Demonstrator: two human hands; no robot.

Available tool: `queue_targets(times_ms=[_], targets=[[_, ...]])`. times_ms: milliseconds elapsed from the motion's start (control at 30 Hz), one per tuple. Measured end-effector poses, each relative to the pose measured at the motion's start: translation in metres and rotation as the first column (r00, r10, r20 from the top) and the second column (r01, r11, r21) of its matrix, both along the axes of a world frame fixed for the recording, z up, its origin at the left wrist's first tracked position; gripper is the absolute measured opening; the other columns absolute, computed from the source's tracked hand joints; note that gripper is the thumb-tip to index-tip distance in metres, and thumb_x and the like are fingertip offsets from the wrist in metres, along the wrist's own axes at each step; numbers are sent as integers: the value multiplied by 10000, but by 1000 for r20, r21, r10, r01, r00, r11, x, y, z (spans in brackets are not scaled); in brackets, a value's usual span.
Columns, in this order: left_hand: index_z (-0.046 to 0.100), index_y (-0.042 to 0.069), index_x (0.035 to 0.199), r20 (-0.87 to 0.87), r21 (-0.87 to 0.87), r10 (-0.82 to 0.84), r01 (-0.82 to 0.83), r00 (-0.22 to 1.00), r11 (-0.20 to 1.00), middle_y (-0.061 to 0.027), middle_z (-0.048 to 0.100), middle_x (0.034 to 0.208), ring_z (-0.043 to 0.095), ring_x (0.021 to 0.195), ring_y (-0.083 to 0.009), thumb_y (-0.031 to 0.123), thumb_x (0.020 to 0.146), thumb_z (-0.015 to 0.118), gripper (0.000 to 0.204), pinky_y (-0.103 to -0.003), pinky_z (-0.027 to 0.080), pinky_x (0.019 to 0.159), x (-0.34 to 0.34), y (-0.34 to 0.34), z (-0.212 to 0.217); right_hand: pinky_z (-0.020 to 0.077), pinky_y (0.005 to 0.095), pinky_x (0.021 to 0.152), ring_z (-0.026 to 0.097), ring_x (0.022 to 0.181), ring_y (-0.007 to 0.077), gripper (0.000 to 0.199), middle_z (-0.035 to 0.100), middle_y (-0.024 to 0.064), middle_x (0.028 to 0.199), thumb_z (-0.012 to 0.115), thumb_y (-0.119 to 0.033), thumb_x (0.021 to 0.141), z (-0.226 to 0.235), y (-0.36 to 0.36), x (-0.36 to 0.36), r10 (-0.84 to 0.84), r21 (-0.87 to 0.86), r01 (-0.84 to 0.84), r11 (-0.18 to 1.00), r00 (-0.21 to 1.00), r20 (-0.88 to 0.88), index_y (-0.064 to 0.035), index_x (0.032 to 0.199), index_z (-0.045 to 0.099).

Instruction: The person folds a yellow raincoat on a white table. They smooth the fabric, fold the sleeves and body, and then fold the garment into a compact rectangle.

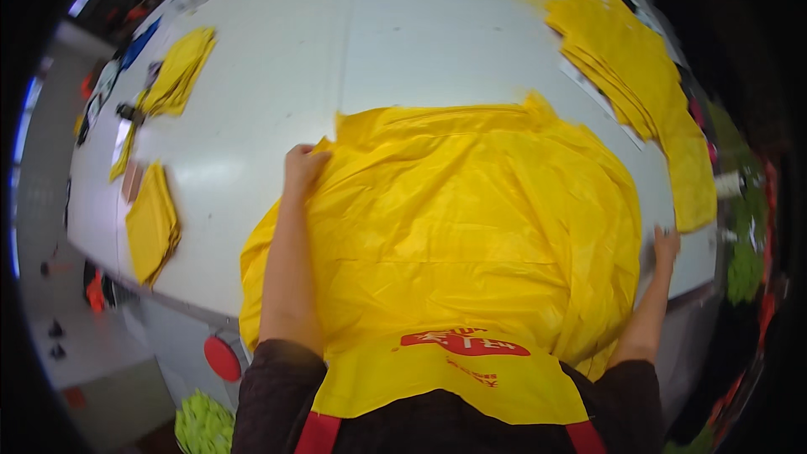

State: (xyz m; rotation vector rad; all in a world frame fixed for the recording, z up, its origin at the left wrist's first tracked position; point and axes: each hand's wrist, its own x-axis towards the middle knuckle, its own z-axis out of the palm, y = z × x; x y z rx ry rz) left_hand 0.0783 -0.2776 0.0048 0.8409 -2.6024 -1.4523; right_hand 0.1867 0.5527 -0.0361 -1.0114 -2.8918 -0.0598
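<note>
Spread across the centre of the white bench (403,34), the thin yellow plastic sheet (471,227) looks light, limp and slippery, best pinched at its edges, where the left hand (303,166) grips a corner and the right hand (666,245) presses flat.

large crumpled yellow sheet (454,227) across table edge

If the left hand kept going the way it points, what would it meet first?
The left hand points up and slightly right at the edge of the yellow sheet. Going on, it would likely meet that sheet's folded top corner; beyond lies bare table.
</note>
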Motion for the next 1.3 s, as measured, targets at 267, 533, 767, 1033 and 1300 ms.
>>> queue_targets(times_ms=[267, 533, 767, 1033, 1300], targets=[[577, 6, 836, -467, 343, 204, -36, 861, 939, -2, 595, 787, 513, 707, -55, 63, 791, 643, 98, -186, 425, 624, 39, 10, -21, 453, 382, 591, 573, 651, 312, 258, 602, 140, 719, 585, -239, 834, -38, 16, 46, 62, -14, -64, 998, 991, -121, 19, 833, 590], [579, 25, 826, -643, 283, 145, 57, 752, 957, -97, 657, 933, 596, 760, -141, -83, 696, 566, 170, -231, 459, 678, 60, 36, -10, 371, 188, 490, 406, 629, 78, 200, 459, 1, 866, 500, -141, 909, 37, -42, -10, -653, -756, -630, -178, 650, -388, -30, 1072, 469], [586, 73, 756, -657, -517, -453, 78, 603, 853, -31, 667, 849, 607, 755, -190, -45, 605, 610, 193, -318, 431, 702, 83, 47, 7, 197, 166, 407, 242, 463, -4, 165, 306, -100, 599, 542, -173, 867, 92, -310, -59, -30, -874, -474, 107, 877, -479, -113, 1020, 527], [586, 64, 781, -632, -520, -443, 75, 637, 851, -66, 669, 873, 628, 765, -178, -72, 631, 600, 203, -296, 434, 719, 94, 51, 11, 414, 274, 551, 509, 576, 160, 245, 561, 86, 709, 610, -242, 830, 103, -572, -57, 676, -799, -598, -55, 567, -471, -15, 909, 564], [559, -26, 861, -565, 376, 158, 83, 810, 923, -93, 642, 872, 593, 779, -94, -84, 779, 563, 100, -197, 478, 681, 85, 53, -4, 464, 359, 590, 595, 687, 292, 292, 614, 128, 790, 615, -299, 818, 65, -599, -93, 760, -528, -848, 35, 366, -537, -22, 880, 543]])
